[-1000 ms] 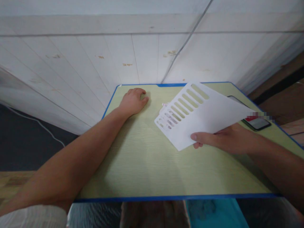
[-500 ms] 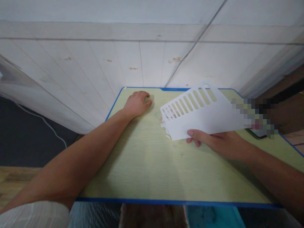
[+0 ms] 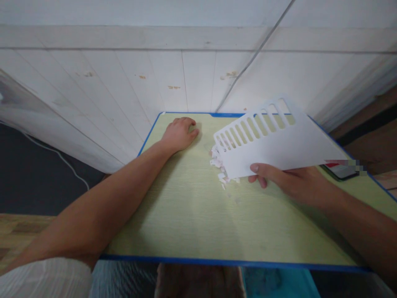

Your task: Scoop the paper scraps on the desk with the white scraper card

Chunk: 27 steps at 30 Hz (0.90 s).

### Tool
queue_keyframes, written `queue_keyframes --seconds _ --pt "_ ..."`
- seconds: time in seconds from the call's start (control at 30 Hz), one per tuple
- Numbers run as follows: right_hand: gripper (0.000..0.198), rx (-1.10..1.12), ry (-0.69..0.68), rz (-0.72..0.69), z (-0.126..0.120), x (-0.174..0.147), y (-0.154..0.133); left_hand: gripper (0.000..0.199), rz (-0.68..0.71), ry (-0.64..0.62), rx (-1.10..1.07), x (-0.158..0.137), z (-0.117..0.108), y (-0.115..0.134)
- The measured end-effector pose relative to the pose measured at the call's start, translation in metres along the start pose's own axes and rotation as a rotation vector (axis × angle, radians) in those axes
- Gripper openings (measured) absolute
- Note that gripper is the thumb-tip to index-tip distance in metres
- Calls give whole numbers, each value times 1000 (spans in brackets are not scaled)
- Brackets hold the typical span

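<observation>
My right hand grips the lower edge of a flat white panel, thumb on top and fingertips showing below. A row of long rounded slots runs along the panel's far edge, and the panel is held tilted over the table. Scraps of torn white paper lie under and beside its left end, partly covered by it. My left hand rests on the tabletop to the left, its fingers loosely curled, the thumb apart from them and nothing held.
The pale green table has a blue rim and stands against a white plank wall. A grey cable hangs down behind it. At the right edge lies a dark-rimmed, phone-like object, partly blurred out.
My right hand has moved the panel slightly right and toward the wall, so more paper scraps show at its left end. My left hand stays in place.
</observation>
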State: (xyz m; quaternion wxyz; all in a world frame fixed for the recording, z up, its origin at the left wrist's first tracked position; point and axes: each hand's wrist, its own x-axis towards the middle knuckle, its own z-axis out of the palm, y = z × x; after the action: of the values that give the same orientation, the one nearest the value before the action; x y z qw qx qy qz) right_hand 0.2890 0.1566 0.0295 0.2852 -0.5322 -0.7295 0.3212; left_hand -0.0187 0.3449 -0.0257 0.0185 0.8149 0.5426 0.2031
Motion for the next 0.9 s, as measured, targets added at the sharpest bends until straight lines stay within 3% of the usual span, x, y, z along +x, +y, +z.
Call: queue_keyframes --seconds 0.37,0.73,0.9 --pt "42 -8 -69 0 -1 -1 1 43 6 -11 -9 0 -2 0" --pt "41 -17 24 -4 -2 -2 7 44 9 -12 -3 0 -2 0" --pt "36 -12 -9 -22 -6 -2 4 44 0 -11 -23 0 -2 1"
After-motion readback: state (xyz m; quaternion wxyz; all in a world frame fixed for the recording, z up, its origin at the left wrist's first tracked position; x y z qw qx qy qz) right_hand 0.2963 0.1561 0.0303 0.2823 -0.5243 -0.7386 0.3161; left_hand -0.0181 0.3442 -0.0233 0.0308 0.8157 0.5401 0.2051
